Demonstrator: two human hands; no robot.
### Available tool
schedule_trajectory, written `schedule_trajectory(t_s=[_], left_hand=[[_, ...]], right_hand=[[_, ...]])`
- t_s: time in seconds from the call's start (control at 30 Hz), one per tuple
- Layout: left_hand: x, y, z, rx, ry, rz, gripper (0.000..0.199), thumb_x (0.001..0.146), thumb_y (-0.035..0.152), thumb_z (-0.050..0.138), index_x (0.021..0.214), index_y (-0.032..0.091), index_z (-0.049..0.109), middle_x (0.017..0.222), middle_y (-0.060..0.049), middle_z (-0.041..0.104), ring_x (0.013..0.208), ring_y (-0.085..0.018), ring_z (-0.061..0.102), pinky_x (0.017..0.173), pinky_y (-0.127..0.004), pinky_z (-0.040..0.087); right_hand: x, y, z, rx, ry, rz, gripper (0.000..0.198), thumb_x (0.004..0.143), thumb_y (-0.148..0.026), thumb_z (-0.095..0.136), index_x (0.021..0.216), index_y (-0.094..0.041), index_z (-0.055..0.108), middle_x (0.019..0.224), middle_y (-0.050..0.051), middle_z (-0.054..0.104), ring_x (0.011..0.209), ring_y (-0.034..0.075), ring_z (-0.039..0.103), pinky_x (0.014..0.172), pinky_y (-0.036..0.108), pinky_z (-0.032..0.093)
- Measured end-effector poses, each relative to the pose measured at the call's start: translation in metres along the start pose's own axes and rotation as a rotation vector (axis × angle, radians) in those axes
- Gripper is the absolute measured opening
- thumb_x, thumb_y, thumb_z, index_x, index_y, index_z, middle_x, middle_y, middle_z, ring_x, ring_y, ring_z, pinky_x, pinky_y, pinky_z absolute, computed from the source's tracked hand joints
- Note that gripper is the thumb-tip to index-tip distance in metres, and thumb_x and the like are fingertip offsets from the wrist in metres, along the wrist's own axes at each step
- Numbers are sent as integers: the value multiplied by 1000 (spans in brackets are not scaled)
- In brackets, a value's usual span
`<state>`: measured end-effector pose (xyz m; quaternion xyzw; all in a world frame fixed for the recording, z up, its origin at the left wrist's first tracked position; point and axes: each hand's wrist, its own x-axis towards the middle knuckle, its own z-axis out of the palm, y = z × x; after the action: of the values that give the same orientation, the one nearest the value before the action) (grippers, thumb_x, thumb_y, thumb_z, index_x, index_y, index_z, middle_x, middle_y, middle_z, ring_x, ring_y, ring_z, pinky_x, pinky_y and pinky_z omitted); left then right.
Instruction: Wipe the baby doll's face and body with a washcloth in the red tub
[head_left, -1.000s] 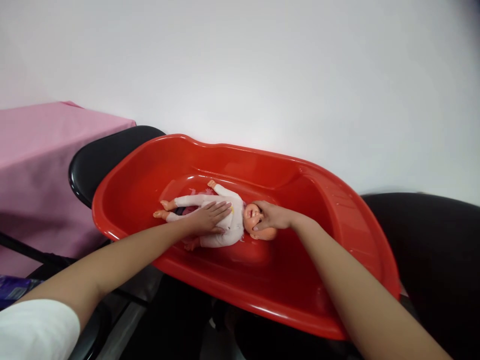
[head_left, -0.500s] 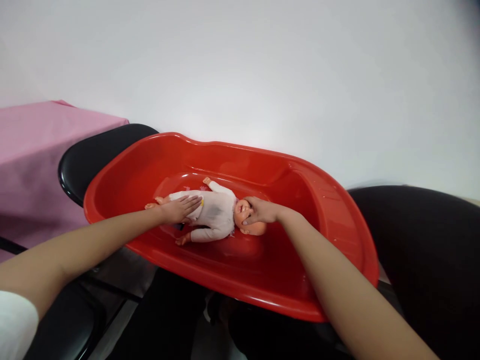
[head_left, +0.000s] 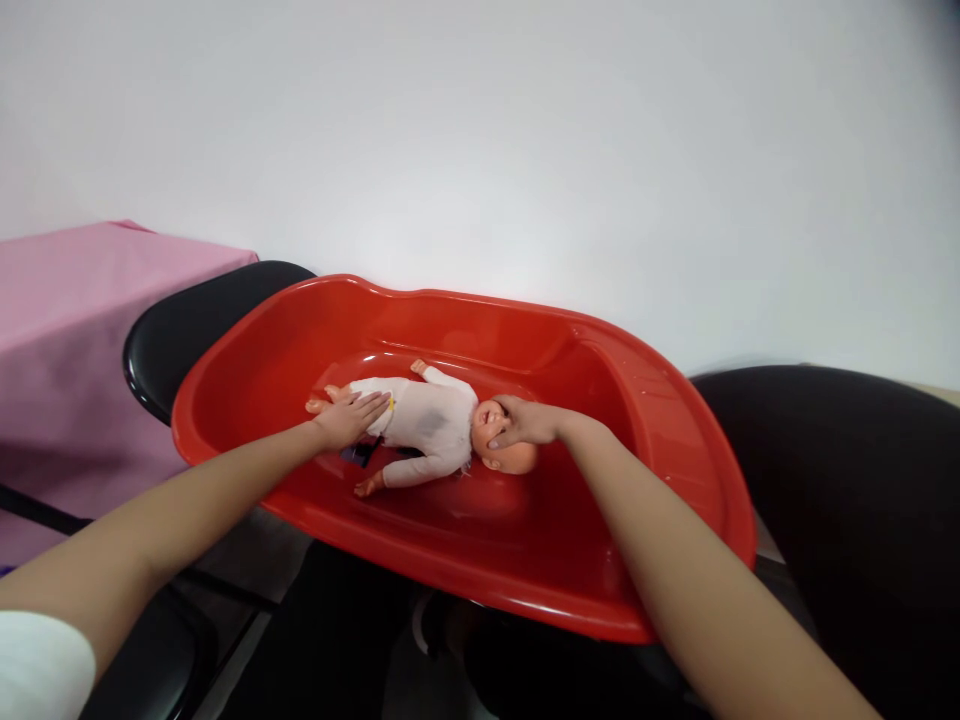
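Note:
A baby doll (head_left: 431, 418) with a pale cloth body lies on its back inside a red baby bathtub (head_left: 480, 592). Its head is toward the right and its feet toward the left. My left hand (head_left: 352, 420) rests flat on the doll's lower body, fingers stretched out and close together. Over the top of the doll's head curves my right hand (head_left: 529, 422), with thumb and fingers to either side and part of the face covered. A small dark object (head_left: 364, 452) shows beside the doll's hip, below my left hand; its kind is unclear.
Black chairs flank the tub: one seat (head_left: 176, 330) at the left and a large dark backrest or seat (head_left: 847, 470) at the right. A pink-covered table (head_left: 105, 290) stands at far left. Behind the tub rises a white wall (head_left: 480, 150).
My left hand has slid slightly left toward the doll's legs, and more of the dark object beside the hip shows. My right hand stays on the head. The view has shifted a little.

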<state>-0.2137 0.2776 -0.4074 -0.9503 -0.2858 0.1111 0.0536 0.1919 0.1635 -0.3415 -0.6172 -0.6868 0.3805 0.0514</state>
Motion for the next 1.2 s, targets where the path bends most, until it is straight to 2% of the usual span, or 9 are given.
schedule_trajectory(t_s=[0.23, 0.47, 0.7, 0.77, 0.83, 0.93, 1.0, 1.1, 1.2], left_hand=[[-5, -2, -12, 11, -53, -124, 67, 103, 17, 35, 169, 11, 28, 177, -15, 22, 164, -30, 21, 131, -52, 22], [-21, -12, -20, -23, -139, -349, 66, 101, 11, 28, 166, 15, 37, 176, -13, 26, 164, -27, 23, 127, -55, 31], [-21, -16, -41, -77, 19, -568, 68, 101, 27, 42, 163, 0, 35, 172, -26, 31, 159, -36, 34, 125, -52, 36], [-15, -7, -46, -141, 125, -498, 71, 100, 29, 45, 165, 2, 32, 175, -22, 25, 162, -33, 28, 129, -47, 30], [-9, 8, -47, -198, 165, -250, 70, 100, 27, 45, 166, 8, 31, 178, -15, 21, 164, -28, 22, 133, -42, 23], [-4, 31, -42, -245, 75, 229, 67, 100, 18, 38, 167, 20, 34, 179, -2, 20, 165, -21, 19, 135, -39, 12], [-3, 38, -35, -250, 20, 423, 68, 98, 15, 38, 165, 24, 39, 177, 2, 24, 164, -22, 20, 135, -42, 3], [-2, 32, -23, -226, 10, 462, 69, 96, 13, 43, 164, 25, 42, 176, 1, 27, 164, -26, 22, 135, -45, -1], [0, 15, -9, -142, 59, 398, 72, 95, 10, 44, 166, 24, 38, 175, -4, 30, 165, -27, 20, 135, -48, 8]], right_hand=[[4, 8, 1, -1, 1, 12, 91, 68, -65, 87, 143, -27, 52, 141, 12, 66, 125, 35, 65, 104, 43, 55], [6, 13, 2, 24, 21, -9, 90, 68, -65, 88, 143, -30, 54, 141, 10, 67, 126, 36, 65, 106, 45, 55], [7, 11, 0, -13, 19, -17, 85, 67, -64, 89, 139, -31, 58, 138, 9, 68, 124, 36, 66, 107, 48, 54], [6, 10, 0, -21, 21, -12, 84, 67, -64, 89, 138, -31, 58, 136, 8, 69, 124, 36, 66, 106, 46, 55], [5, 9, -1, -19, 23, -3, 87, 67, -66, 88, 140, -30, 57, 138, 9, 68, 125, 36, 66, 105, 45, 55], [3, 8, -1, -10, 13, 7, 91, 67, -68, 87, 142, -28, 54, 141, 10, 66, 125, 36, 65, 105, 43, 55], [2, 5, -1, -5, 4, 7, 91, 68, -68, 87, 142, -27, 54, 142, 10, 66, 125, 35, 65, 105, 42, 54], [0, 2, -2, -9, 9, 23, 90, 67, -66, 88, 141, -26, 55, 143, 11, 65, 125, 35, 65, 105, 42, 54], [-1, 0, -2, 7, 7, 23, 89, 69, -66, 88, 141, -25, 55, 146, 12, 64, 126, 35, 64, 105, 43, 55]])
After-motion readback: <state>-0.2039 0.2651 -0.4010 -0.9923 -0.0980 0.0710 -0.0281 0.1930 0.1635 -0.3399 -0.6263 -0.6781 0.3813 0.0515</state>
